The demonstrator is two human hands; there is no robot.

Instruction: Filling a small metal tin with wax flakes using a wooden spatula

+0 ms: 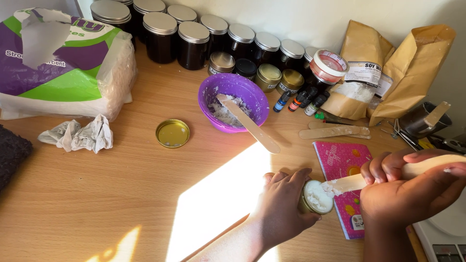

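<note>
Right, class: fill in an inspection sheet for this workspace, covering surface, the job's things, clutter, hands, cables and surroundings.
Surface: wooden table, partly sunlit.
Job's things: small tin filled with white wax; wooden stick pressing into it.
Clutter: purple bowl with a stick in it, gold lid, crumpled tissues, tissue pack, pink notebook, small dropper bottles, two brown paper bags.
Hands: left hand grips the tin; right hand holds the stick.
Cables: nothing seen.
Surroundings: dark lidded jars lined along the wall.

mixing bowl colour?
Purple, holding white wax flakes and a wooden stick; bowl shows best in the head view.
</note>
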